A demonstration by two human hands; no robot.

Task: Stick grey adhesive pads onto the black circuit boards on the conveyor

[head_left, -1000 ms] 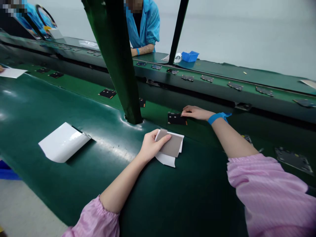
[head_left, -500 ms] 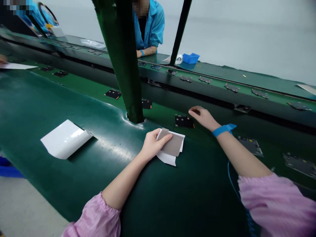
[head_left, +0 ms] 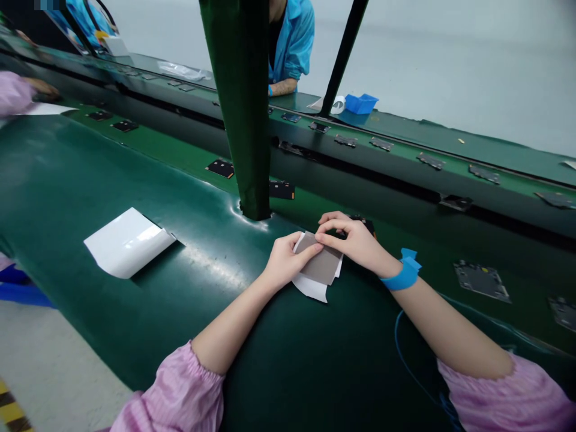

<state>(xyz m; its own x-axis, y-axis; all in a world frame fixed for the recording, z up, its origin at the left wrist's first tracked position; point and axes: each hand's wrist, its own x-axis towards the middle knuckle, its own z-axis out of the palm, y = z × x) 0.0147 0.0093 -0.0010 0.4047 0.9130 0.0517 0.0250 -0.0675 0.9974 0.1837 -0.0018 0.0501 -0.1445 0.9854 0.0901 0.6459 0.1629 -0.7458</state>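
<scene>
My left hand [head_left: 284,261] grips a small stack of sheets [head_left: 318,270], grey-brown on top and white beneath, thumb pressed on the top sheet, resting on the dark green work surface [head_left: 135,300]. My right hand [head_left: 353,240], with a blue wrist strap [head_left: 405,271], has its fingertips pinched at the top edge of the stack. A black circuit board [head_left: 365,223] lies just behind that hand, mostly hidden by it.
A green-wrapped post [head_left: 245,108] stands right behind the stack. A curled white sheet [head_left: 128,241] lies to the left. Several boards ride the conveyor [head_left: 396,198], such as one board [head_left: 481,279] at right. A person in blue [head_left: 290,45] works opposite, near a blue tray [head_left: 360,103].
My right hand left the black board on the conveyor and came back to the stack, where it now pinches the top edge. The left hand stayed on the stack.
</scene>
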